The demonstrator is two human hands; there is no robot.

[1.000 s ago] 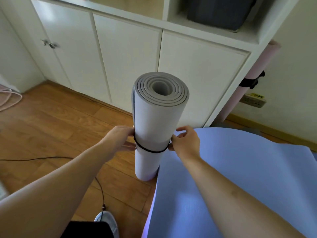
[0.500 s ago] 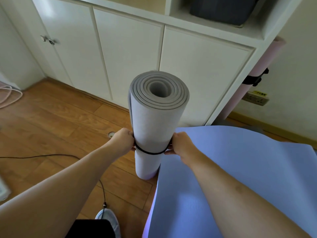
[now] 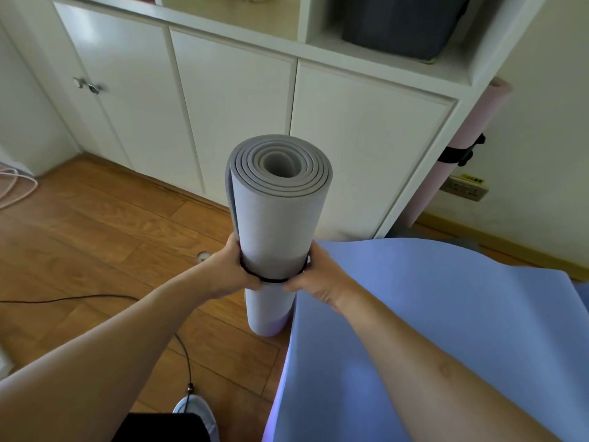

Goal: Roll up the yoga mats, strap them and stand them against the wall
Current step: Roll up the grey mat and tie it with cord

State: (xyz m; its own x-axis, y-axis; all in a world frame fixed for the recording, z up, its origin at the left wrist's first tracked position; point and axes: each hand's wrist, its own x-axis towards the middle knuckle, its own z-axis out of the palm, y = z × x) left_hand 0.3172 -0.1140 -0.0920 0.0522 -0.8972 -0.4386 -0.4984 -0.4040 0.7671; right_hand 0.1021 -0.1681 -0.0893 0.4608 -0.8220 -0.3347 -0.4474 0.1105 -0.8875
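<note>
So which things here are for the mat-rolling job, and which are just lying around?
For the job:
- rolled grey mat
- black strap
- left hand
- right hand
- flat purple mat
- pink mat, already strapped and leaning

Just lying about:
- black cable
- dark bin
- wall socket

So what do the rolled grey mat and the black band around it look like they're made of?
Rolled grey mat: probably soft foam, matte; the thick layers seen at its open end suggest this.
Black band: a thin cord, likely elastic, since it hugs the roll closely. The left hand and right hand hide its sides.
</note>
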